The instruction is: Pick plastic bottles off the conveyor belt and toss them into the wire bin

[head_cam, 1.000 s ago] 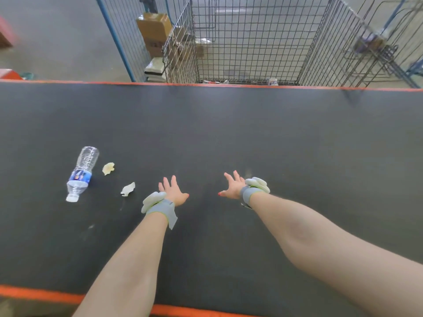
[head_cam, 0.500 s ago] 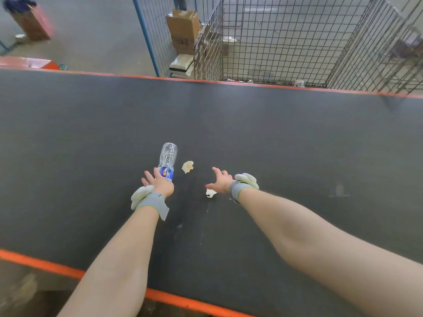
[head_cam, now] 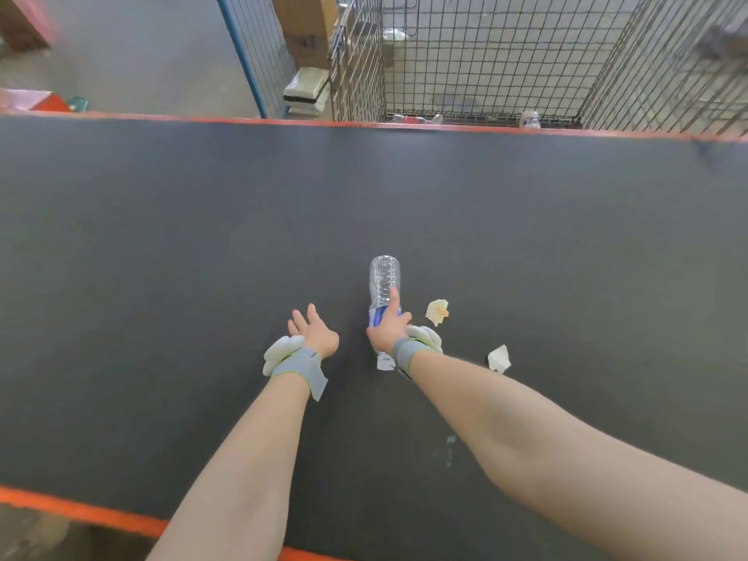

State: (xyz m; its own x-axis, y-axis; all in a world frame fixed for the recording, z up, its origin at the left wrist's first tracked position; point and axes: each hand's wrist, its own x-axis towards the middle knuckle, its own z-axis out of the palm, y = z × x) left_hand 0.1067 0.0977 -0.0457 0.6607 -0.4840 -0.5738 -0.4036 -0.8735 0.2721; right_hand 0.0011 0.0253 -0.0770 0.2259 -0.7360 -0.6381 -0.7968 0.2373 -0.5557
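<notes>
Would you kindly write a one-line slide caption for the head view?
Right hand grasps a clear plastic bottle on the conveyor belt; left hand open beside it, wire bin beyond.

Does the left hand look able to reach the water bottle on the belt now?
Probably yes: only bare conveyor belt lies between the left hand and the water bottle close beside it, though the right hand grips its labelled part.
</notes>
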